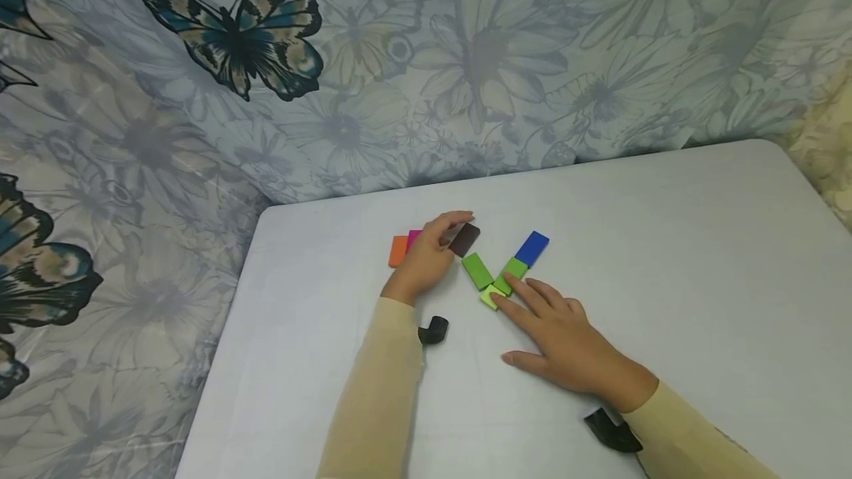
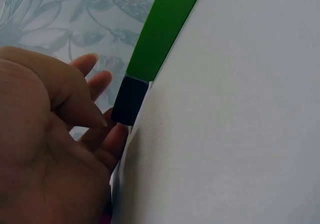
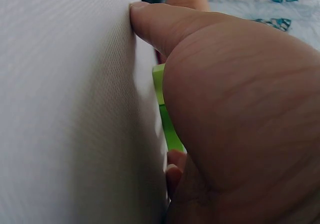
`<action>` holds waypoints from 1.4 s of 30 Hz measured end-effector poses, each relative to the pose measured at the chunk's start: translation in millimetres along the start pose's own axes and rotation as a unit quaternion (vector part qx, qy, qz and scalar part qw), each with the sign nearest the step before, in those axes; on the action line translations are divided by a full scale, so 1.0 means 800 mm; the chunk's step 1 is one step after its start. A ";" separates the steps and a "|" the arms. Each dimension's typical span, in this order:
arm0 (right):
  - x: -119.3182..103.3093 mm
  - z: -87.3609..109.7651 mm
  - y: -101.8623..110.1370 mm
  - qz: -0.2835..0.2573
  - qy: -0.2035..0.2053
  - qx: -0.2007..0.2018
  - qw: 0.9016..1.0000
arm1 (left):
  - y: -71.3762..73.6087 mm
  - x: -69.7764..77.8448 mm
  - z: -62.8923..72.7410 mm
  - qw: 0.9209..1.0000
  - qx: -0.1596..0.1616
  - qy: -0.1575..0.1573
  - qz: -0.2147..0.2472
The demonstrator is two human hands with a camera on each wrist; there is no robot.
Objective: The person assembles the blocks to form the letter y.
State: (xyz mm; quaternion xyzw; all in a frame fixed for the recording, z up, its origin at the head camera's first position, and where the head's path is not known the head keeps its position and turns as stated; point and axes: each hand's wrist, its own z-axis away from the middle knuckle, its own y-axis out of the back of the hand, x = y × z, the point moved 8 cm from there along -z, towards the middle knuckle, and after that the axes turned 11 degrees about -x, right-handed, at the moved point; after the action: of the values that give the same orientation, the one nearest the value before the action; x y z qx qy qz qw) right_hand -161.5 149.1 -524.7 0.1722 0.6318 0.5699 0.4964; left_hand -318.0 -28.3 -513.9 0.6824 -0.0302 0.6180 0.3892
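Observation:
My left hand pinches a dark brown rectangular block at its left end. In the left wrist view the thumb and fingertips meet at the end of that dark block, which touches or nearly touches a green block. My right hand lies spread with straight fingers; its fingertips rest on a lime block and a second green block. The first green block slants down to the lime one, making a V. A blue block continues the right arm of the V.
Left of the left hand lie an orange block and a pink block, partly hidden by that hand. The white table ends at a wall cloth printed with butterflies and flowers. Black wrist devices sit under both wrists.

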 end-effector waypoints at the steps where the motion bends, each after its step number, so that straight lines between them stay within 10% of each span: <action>1: 0.000 0.000 0.000 -0.001 0.000 -0.001 1.000 | 0.000 -0.002 0.000 1.000 -0.012 0.000 -0.002; 12: 0.000 -0.002 -0.001 0.004 0.002 -0.002 1.000 | -0.011 0.002 -0.006 0.992 -0.086 -0.032 -0.088; 33: -0.015 -0.007 0.012 -0.008 0.032 0.040 0.999 | 0.008 -0.019 0.012 0.995 0.011 0.051 -0.081; 42: -0.026 -0.019 0.014 0.040 0.000 0.039 0.998 | 0.013 -0.021 0.021 0.999 0.028 0.021 -0.036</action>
State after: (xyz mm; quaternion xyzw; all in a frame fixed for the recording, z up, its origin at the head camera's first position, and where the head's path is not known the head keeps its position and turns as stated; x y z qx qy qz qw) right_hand -168.6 128.2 -507.8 0.2167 0.6463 0.5644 0.4656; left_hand -313.9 -52.7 -522.3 0.6804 0.0194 0.6184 0.3927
